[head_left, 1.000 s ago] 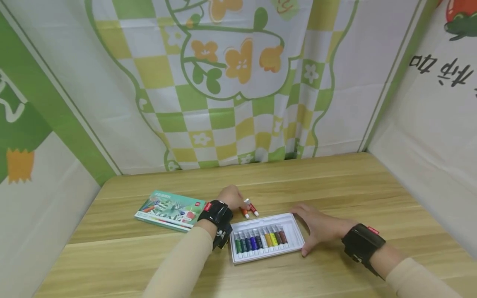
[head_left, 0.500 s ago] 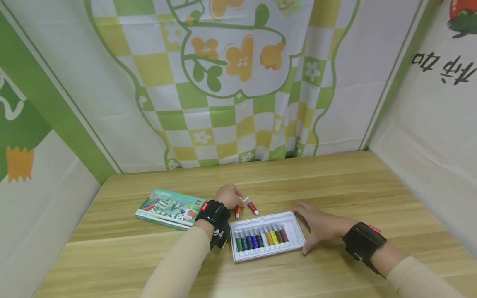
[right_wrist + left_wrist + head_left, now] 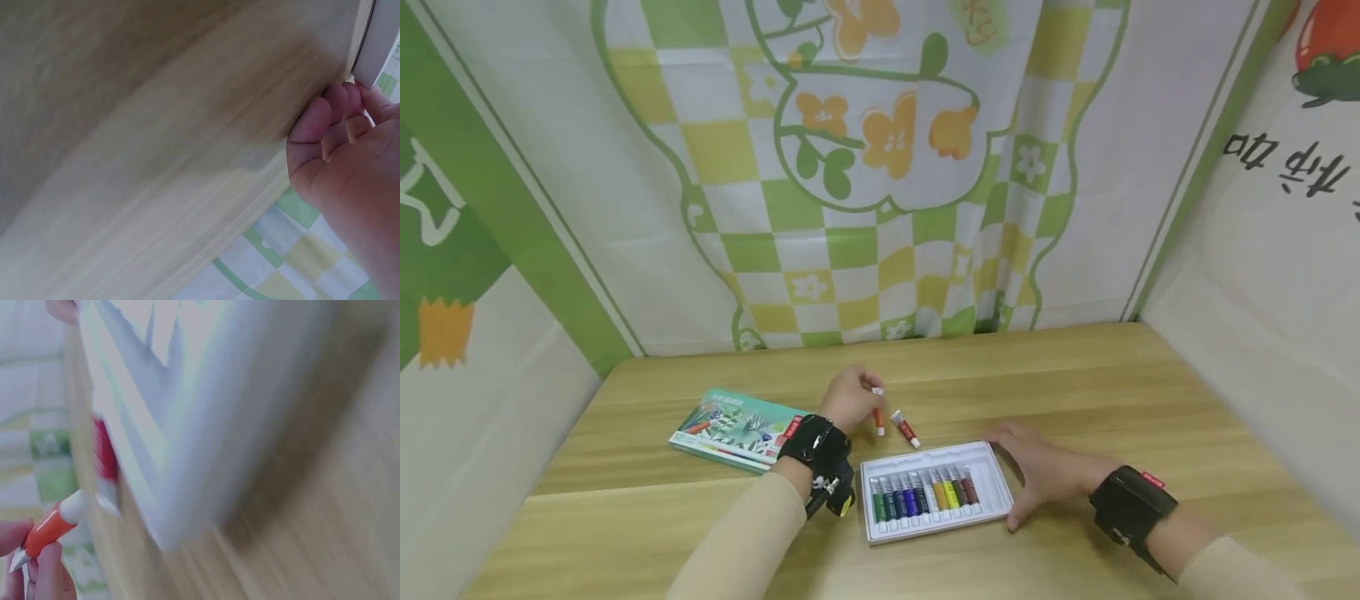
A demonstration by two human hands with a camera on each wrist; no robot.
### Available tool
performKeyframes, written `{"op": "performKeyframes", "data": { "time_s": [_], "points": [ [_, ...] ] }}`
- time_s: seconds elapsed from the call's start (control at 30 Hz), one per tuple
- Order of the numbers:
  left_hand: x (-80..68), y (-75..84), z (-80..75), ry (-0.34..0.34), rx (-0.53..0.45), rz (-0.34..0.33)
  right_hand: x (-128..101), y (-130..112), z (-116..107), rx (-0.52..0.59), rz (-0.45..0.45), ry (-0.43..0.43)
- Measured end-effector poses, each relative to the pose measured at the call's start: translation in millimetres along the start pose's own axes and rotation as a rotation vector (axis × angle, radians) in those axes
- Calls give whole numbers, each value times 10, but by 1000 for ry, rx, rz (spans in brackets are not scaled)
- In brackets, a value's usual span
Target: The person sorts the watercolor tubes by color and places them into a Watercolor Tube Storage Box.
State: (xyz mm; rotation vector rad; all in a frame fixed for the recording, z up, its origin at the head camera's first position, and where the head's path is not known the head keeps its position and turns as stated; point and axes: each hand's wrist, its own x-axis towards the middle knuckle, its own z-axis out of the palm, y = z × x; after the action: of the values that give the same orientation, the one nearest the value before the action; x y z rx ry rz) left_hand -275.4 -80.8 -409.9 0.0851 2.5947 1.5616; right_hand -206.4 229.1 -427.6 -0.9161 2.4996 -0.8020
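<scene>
My left hand (image 3: pixel 850 398) pinches a small orange paint tube (image 3: pixel 878 421) with a white cap, above the table behind the tray. Close up in the left wrist view, thumb and fingertips hold that orange tube (image 3: pixel 47 531) by its crimped end. A red paint tube (image 3: pixel 906 429) lies on the table just behind the white paint tray (image 3: pixel 994 487). Several tubes, from green through blue and yellow to brown, lie side by side in the tray; its right end has bare slots. My right hand (image 3: pixel 1045 467) holds the tray's right end between thumb and fingers.
A teal illustrated paint box (image 3: pixel 741 429) lies flat at the left, partly behind the left wrist. The wooden table (image 3: pixel 1075 375) meets a patterned cloth (image 3: pixel 880 275) at its back edge, with cloth walls on both sides.
The left hand has taken up the orange tube from beside the red one and moved slightly left with it. The red tube has shifted slightly. The right hand stays at the tray.
</scene>
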Motion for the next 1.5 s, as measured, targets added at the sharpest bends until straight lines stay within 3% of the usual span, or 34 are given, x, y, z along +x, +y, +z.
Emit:
{"op": "performKeyframes", "data": {
  "time_s": [0.17, 0.4, 0.53, 0.73, 1.0, 1.37, 1.5],
  "points": [
    [-146, 148, 142, -58, -166, 5, 2, 1, 66, 15, 6, -14],
    [-289, 421, 380, -198, -238, 65, -10, -22, 23, 28, 11, -16],
    [-315, 519, 500, -285, -287, 66, -5, -24, -14, 26, 22, -18],
    [-367, 545, 620, -324, -221, 85, -5, -31, -31, 36, 0, -5],
    [-515, 583, 754, -413, -215, -35, -21, -34, -22, 31, -20, 6],
    [-570, 557, 853, -458, -138, -34, -14, -47, -38, 35, -23, -8],
    [-577, 566, 857, -439, -29, 16, -14, -52, -37, 21, -24, -5]
  ]
}}
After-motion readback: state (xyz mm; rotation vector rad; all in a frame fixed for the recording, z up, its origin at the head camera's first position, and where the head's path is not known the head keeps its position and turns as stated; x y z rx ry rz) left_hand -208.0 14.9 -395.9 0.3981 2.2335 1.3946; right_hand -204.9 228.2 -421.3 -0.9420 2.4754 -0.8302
